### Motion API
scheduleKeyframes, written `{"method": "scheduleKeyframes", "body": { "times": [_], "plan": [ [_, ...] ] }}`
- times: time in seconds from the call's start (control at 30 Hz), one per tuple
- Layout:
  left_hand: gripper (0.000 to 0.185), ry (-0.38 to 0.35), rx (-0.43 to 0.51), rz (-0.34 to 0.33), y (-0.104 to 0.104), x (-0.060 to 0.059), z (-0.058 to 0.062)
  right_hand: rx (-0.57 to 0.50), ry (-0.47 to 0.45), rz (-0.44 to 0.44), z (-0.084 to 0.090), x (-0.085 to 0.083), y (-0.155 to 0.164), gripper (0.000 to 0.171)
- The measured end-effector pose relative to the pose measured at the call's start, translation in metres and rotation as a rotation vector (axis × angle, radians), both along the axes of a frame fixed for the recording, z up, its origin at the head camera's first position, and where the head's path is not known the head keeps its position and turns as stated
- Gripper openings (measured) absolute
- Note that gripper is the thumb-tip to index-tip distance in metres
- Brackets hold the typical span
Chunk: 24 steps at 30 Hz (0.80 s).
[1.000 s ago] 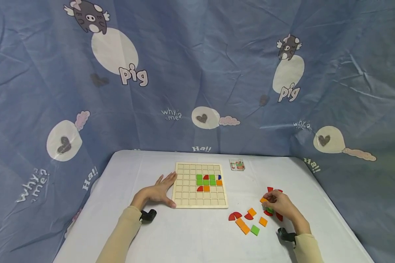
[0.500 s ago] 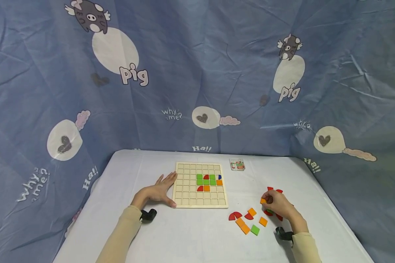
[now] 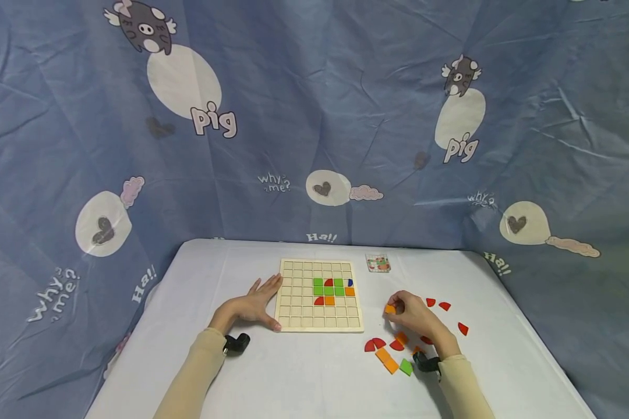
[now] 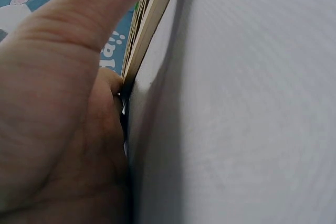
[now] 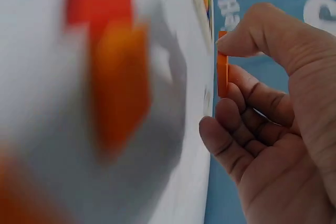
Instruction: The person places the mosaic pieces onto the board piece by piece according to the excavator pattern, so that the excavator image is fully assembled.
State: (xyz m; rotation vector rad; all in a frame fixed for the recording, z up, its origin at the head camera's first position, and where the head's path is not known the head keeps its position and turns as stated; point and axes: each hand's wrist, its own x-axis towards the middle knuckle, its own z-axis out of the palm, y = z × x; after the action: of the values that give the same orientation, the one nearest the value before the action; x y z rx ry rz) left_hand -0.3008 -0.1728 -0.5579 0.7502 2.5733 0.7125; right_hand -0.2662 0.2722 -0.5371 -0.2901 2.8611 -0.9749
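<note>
On the white table [image 3: 304, 372]: grid board [image 3: 293, 317], loose coloured tiles, two hands.
Right hand [image 3: 416, 317] has lifted clear of the loose tiles [image 3: 393, 355] and come toward the board, thumb and fingers pinching an orange square tile [image 3: 390, 309]; placement looks near. Left hand [image 3: 248, 305] stays flat, fingers spread, against the board's left edge.

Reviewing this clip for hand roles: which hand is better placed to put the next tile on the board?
Right. The right hand already pinches an orange tile between the loose tiles and the board. The left hand lies flat against the board's left edge, steadying it, and holds nothing.
</note>
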Motion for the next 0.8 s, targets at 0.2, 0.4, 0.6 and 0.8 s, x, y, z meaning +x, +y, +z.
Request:
{"method": "scheduleKeyframes", "body": {
  "times": [0.2,0.4,0.6,0.8],
  "plan": [
    [0.136,0.000,0.000,-0.003,0.000,-0.001,-0.002,-0.006,0.073,0.149,0.002,-0.016,-0.044,0.025],
    [0.135,0.012,0.015,-0.006,0.001,-0.001,-0.004,0.019,0.124,0.283,0.000,-0.032,-0.077,0.024],
    [0.135,0.006,0.021,-0.003,-0.001,-0.002,-0.005,0.050,0.151,0.382,-0.004,-0.042,-0.095,0.020],
    [0.135,0.016,0.018,-0.019,-0.002,-0.001,-0.002,0.053,0.119,0.393,-0.002,-0.045,-0.102,0.018]
  ]
}}
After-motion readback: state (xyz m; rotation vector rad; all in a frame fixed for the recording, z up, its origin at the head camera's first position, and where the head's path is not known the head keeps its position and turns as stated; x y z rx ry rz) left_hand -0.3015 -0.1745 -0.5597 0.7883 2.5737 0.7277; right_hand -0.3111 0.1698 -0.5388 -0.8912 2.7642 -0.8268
